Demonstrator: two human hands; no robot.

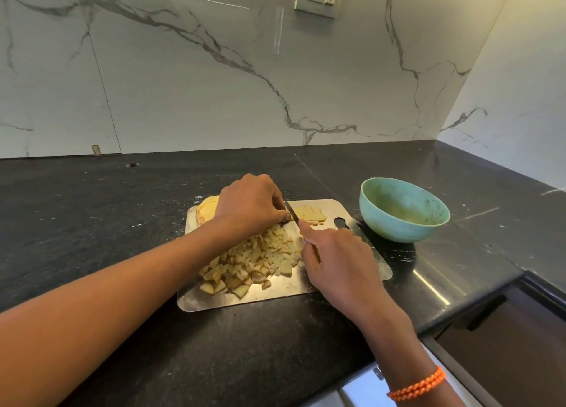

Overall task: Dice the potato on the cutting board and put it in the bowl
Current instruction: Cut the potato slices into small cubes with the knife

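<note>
Steel cutting board [361,262] carries pale diced potato [260,261]. Right hand [338,261] grips a yellow-handled knife [292,213]; left hand [249,206] fingers curl on a potato piece. Teal round bowl [404,209] sits right.

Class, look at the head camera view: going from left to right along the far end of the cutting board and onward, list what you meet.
uncut potato slices → left hand → knife blade → flat potato slab → hanging hole in the board → green bowl

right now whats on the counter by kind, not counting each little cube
cutting board: 1
bowl: 1
knife: 1
pile of diced potato: 1
uncut potato pieces: 2, a slab by the blade and slices behind the left hand
hands: 2, left and right
total: 8
</note>
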